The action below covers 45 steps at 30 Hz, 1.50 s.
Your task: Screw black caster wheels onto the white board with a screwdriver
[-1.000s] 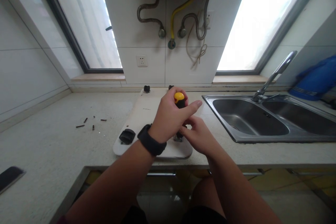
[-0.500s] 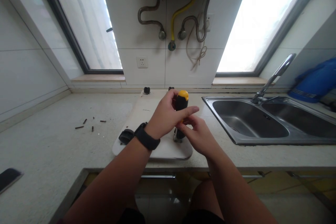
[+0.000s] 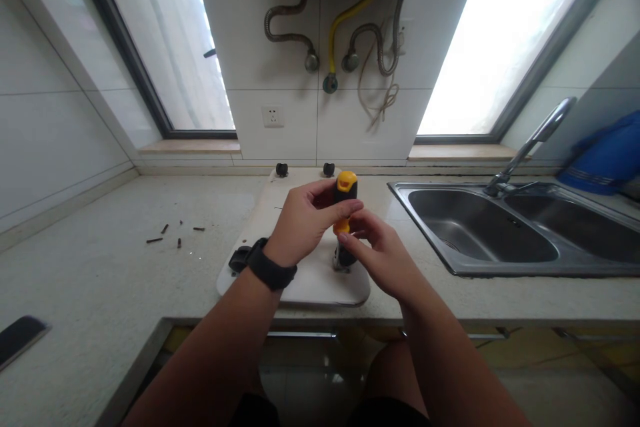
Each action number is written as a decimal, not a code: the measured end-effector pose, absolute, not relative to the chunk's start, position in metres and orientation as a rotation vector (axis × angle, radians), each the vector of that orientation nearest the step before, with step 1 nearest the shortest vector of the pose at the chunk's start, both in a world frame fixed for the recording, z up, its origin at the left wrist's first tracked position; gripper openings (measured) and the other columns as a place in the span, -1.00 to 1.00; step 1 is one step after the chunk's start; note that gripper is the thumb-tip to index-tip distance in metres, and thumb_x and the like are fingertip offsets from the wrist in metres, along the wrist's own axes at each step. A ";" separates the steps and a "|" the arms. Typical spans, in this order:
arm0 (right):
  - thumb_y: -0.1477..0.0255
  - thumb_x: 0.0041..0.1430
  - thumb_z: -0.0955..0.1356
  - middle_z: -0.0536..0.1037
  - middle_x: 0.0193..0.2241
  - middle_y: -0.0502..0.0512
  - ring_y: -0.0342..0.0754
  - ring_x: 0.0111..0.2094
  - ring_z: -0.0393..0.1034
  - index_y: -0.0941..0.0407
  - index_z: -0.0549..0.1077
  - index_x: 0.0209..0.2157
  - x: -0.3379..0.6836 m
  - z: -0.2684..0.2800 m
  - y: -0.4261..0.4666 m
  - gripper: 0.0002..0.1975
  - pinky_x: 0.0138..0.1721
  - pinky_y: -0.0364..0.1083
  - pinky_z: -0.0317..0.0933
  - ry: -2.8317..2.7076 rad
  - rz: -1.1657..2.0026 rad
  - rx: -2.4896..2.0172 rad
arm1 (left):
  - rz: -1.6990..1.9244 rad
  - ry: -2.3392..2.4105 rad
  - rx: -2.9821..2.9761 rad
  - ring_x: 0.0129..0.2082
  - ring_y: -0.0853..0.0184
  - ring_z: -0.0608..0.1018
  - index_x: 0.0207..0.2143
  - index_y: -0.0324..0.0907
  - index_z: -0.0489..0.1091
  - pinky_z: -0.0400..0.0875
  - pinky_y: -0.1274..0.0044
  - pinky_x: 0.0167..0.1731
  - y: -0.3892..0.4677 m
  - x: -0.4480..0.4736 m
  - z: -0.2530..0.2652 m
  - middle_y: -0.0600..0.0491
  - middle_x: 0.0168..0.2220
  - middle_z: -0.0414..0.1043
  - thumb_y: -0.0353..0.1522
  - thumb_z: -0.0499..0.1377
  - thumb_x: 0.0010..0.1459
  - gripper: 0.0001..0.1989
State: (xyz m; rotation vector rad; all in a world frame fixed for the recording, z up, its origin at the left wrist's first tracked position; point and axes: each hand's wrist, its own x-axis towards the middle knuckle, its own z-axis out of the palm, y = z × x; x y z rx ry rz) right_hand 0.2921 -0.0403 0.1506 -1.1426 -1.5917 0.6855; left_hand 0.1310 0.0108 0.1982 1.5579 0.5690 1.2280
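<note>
A yellow and black screwdriver (image 3: pixel 346 195) stands upright over the near right caster (image 3: pixel 344 257) of a white board (image 3: pixel 310 283). My left hand (image 3: pixel 309 217), with a black watch on its wrist, is closed around the upper handle. My right hand (image 3: pixel 377 247) pinches the lower yellow part of the handle, just above the caster. The screwdriver's tip is hidden at the caster's base. Another black caster (image 3: pixel 240 258) sits at the board's near left corner, partly behind the watch. Two small casters, one of them the far left caster (image 3: pixel 282 169), stand at the back edge.
Several loose screws (image 3: pixel 179 242) lie on the counter (image 3: pixel 115 267) to the left. A dark flat object (image 3: pixel 20 340) lies at the far left. On the right is a double sink (image 3: pixel 480 227) with a faucet (image 3: pixel 533 147). Pipes and a socket (image 3: pixel 273 117) are on the wall.
My left hand has shifted slightly left and its thumb has drawn back across the handle, showing more of the yellow lower part. My right hand stays by the lower handle. The view has tilted slightly.
</note>
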 end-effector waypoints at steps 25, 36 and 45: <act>0.19 0.20 0.49 0.63 -0.24 0.10 0.08 -0.21 0.52 0.05 0.51 -0.18 0.282 0.157 -0.042 -0.73 -0.14 0.10 0.37 -1.575 0.548 -1.281 | 1.125 0.383 1.641 -0.01 0.14 0.65 0.00 -0.22 0.58 0.55 0.32 0.04 0.018 0.120 0.200 -0.09 -0.04 0.65 -0.30 0.44 0.17 -0.64; 0.30 0.28 0.45 0.67 -0.14 0.09 0.08 -0.12 0.53 0.03 0.58 -0.08 0.293 0.162 -0.039 -0.79 -0.02 0.10 0.35 -1.609 0.802 -1.111 | 0.949 0.220 1.644 0.21 0.07 0.58 0.20 -0.18 0.48 0.45 0.23 0.23 0.031 0.106 0.202 -0.15 0.17 0.57 -0.26 0.36 0.29 -0.54; 0.23 0.17 0.50 0.49 -0.33 0.02 0.01 -0.31 0.34 0.02 0.36 -0.29 0.282 0.149 -0.038 -0.72 -0.23 0.05 0.24 -1.421 0.516 -1.245 | 1.362 0.679 1.640 -0.23 0.27 0.67 -0.17 -0.21 0.51 0.59 0.40 -0.13 0.006 0.129 0.205 0.01 -0.23 0.63 -0.36 0.52 0.01 -0.64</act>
